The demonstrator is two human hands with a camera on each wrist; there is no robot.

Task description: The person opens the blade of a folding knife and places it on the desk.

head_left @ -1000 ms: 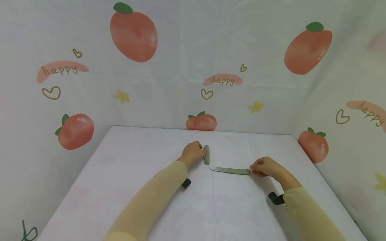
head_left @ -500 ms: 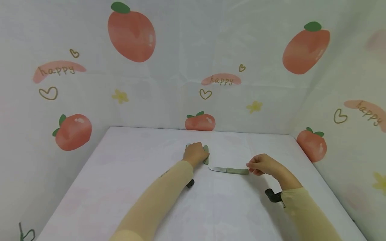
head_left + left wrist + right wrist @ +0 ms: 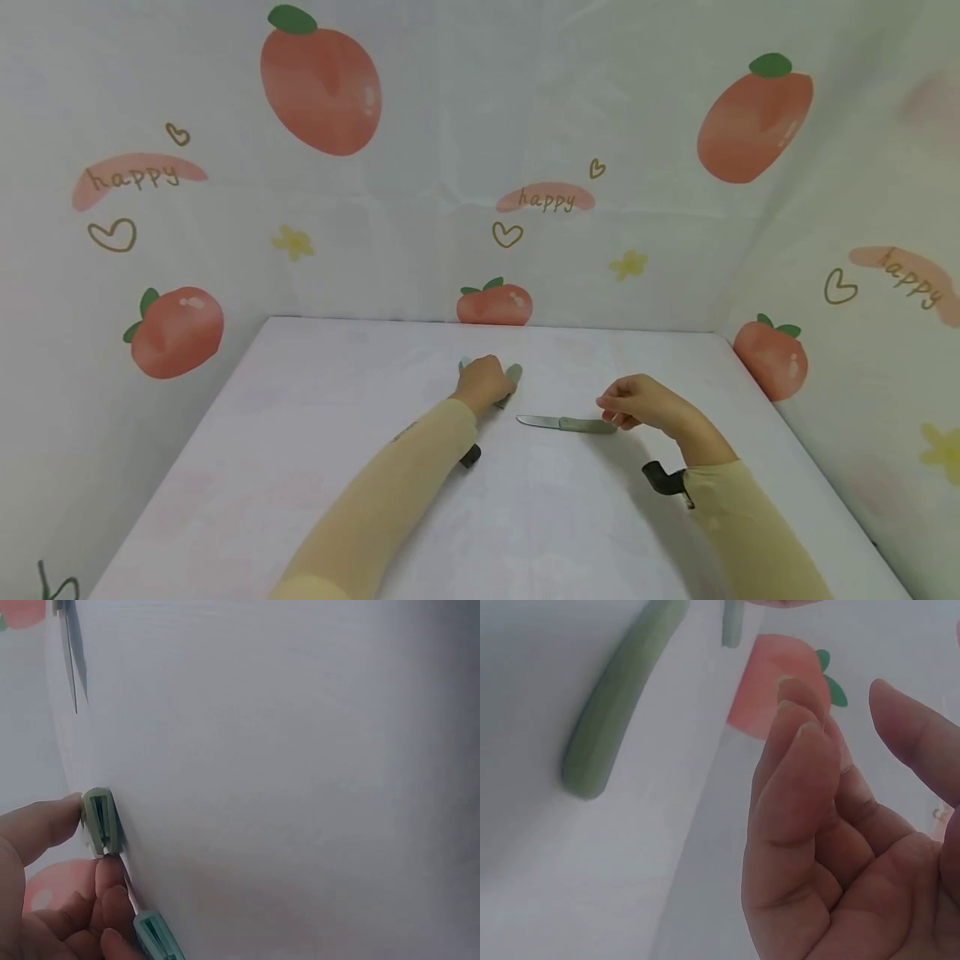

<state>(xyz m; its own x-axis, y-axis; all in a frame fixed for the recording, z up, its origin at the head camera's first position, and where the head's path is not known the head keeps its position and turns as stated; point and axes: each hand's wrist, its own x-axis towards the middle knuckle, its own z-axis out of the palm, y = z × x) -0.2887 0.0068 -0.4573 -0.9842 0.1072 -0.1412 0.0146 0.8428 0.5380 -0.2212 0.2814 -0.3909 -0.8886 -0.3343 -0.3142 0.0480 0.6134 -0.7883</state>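
Note:
My left hand (image 3: 480,385) pinches a green-handled folding knife (image 3: 513,375) between thumb and fingers at the far middle of the table. Its slotted handle end (image 3: 100,822) shows in the left wrist view. Partly hidden behind that hand lies another green piece, whose teal slotted handle (image 3: 158,936) appears at the bottom of the left wrist view. An unfolded pocket knife (image 3: 587,426) lies flat, blade toward the left. Just over its handle end hovers my right hand (image 3: 647,407), fingers loosely bent, thumb apart, holding nothing; the right wrist view shows the handle (image 3: 615,712) apart from the fingers.
A white cloth covers the table (image 3: 300,450). Behind and at the sides rises a white curtain (image 3: 420,250) printed with fruit and hearts. Black wrist cameras stick out under both forearms.
The left hand has moved onto the folding knife and the knife now tilts, having stood straight before. The right hand has shifted left and up, over the unfolded knife's handle end.

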